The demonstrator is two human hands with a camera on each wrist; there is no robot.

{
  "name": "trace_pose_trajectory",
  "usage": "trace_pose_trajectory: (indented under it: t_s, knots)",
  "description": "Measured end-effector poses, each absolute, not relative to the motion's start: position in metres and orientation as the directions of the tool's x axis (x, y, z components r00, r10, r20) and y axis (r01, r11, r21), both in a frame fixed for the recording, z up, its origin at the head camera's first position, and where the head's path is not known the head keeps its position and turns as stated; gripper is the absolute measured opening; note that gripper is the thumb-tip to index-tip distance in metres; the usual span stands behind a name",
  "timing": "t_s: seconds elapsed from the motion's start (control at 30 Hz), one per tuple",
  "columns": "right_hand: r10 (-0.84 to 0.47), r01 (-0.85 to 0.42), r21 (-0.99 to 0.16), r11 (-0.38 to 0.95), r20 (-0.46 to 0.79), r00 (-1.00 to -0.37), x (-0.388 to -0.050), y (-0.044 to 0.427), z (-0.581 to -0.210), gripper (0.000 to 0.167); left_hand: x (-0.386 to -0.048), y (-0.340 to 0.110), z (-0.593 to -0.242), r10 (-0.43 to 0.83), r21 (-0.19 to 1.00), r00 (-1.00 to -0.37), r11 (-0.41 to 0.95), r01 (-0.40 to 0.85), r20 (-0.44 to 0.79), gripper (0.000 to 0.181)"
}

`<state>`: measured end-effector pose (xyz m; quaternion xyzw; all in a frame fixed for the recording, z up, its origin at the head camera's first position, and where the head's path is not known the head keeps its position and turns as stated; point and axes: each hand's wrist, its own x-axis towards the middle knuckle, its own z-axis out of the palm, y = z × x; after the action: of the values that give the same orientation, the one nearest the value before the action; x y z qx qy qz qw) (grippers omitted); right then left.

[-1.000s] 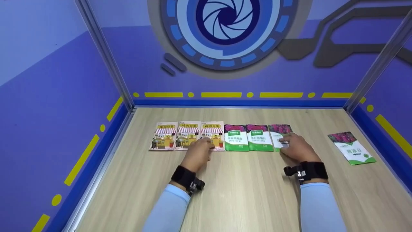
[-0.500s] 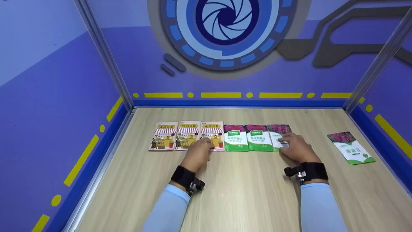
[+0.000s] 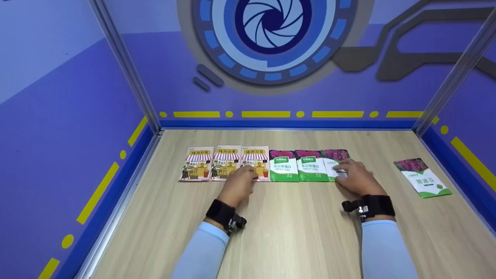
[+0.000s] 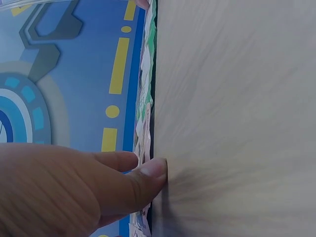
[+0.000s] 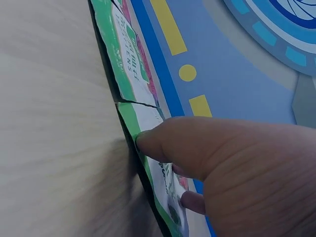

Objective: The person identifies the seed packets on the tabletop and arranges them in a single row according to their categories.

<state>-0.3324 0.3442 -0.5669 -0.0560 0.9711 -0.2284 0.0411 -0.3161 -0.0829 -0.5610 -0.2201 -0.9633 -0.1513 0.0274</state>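
Note:
Three seed packets with a striped-awning shop picture, the left (image 3: 197, 164), the middle (image 3: 226, 159) and the right (image 3: 255, 155), lie side by side on the table. My left hand (image 3: 239, 184) rests on the lower part of the right one, its thumb (image 4: 155, 170) at the near edge. Continuing the row are two green-and-white flower seed packets, one (image 3: 284, 166) beside the other (image 3: 312, 166). At the row's right end, my right hand (image 3: 358, 179) touches another flower packet (image 3: 329, 162), fingertips on its face and thumb (image 5: 148, 143) at the near edge; the hand hides part of it.
Another flower seed packet (image 3: 424, 180) lies tilted at the far right, apart from the row. Behind the row stands a blue-purple panel (image 3: 271, 100) with yellow markings, and side panels flank the wooden table (image 3: 294, 232).
The flower packet under my right hand has slid slightly left, against its neighbour. My right fingers shifted a little with it; the left hand stays put.

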Motion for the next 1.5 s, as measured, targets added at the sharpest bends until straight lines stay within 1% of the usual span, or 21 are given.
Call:
trace_pose_trajectory:
  t_s: [0.17, 0.33, 0.5, 0.6, 0.7, 0.77, 0.87, 0.93, 1.0, 1.1, 1.2, 1.33, 1.5]
  knots:
    - [-0.103, -0.086, -0.466, 0.881, -0.011, -0.995, -0.333, 0.347, -0.563, 0.048, -0.315, -0.083, -0.560, 0.399, 0.283, -0.911, 0.866, 0.412, 0.103, 0.046]
    - [-0.018, -0.039, -0.481, 0.876, 0.048, -0.999, -0.328, 0.364, -0.558, 0.050, -0.313, -0.083, -0.561, 0.394, 0.284, -0.912, 0.867, 0.410, 0.114, 0.044]
    - [0.061, 0.045, -0.476, 0.879, 0.019, -0.998, -0.319, 0.391, -0.555, 0.055, -0.311, -0.083, -0.562, 0.381, 0.286, -0.917, 0.871, 0.399, 0.119, 0.042]
    - [0.098, 0.080, -0.466, 0.881, 0.014, -0.995, -0.311, 0.409, -0.551, 0.057, -0.310, -0.083, -0.563, 0.371, 0.302, -0.923, 0.872, 0.385, 0.104, 0.044]
    - [0.169, 0.144, -0.465, 0.874, 0.012, -0.986, -0.301, 0.428, -0.548, 0.058, -0.310, -0.082, -0.564, 0.371, 0.317, -0.924, 0.869, 0.379, 0.089, 0.046]
    - [0.241, 0.225, -0.474, 0.851, -0.026, -0.970, -0.294, 0.440, -0.547, 0.058, -0.310, -0.082, -0.564, 0.371, 0.315, -0.925, 0.871, 0.377, 0.082, 0.047]
    - [0.352, 0.358, -0.488, 0.796, -0.108, -0.930, -0.286, 0.452, -0.548, 0.063, -0.311, -0.082, -0.564, 0.366, 0.288, -0.927, 0.881, 0.375, 0.085, 0.048]
    - [0.398, 0.428, -0.491, 0.759, -0.171, -0.901, -0.283, 0.456, -0.548, 0.066, -0.312, -0.082, -0.564, 0.363, 0.271, -0.928, 0.887, 0.373, 0.090, 0.047]
    - [0.405, 0.458, -0.475, 0.751, -0.217, -0.888, -0.282, 0.457, -0.549, 0.066, -0.312, -0.081, -0.563, 0.362, 0.263, -0.928, 0.890, 0.373, 0.092, 0.047]
    - [0.393, 0.465, -0.430, 0.774, -0.250, -0.885, -0.281, 0.455, -0.548, 0.060, -0.314, -0.080, -0.563, 0.364, 0.263, -0.927, 0.889, 0.374, 0.089, 0.046]
    - [0.380, 0.446, -0.405, 0.798, -0.236, -0.894, -0.283, 0.451, -0.547, 0.051, -0.314, -0.080, -0.562, 0.365, 0.264, -0.926, 0.888, 0.376, 0.092, 0.045]
    - [0.371, 0.416, -0.426, 0.803, -0.188, -0.909, -0.287, 0.446, -0.547, 0.052, -0.314, -0.079, -0.562, 0.369, 0.267, -0.924, 0.885, 0.382, 0.097, 0.045]
    - [0.373, 0.397, -0.456, 0.797, -0.146, -0.916, -0.293, 0.440, -0.552, 0.063, -0.314, -0.080, -0.562, 0.377, 0.253, -0.920, 0.885, 0.392, 0.106, 0.043]
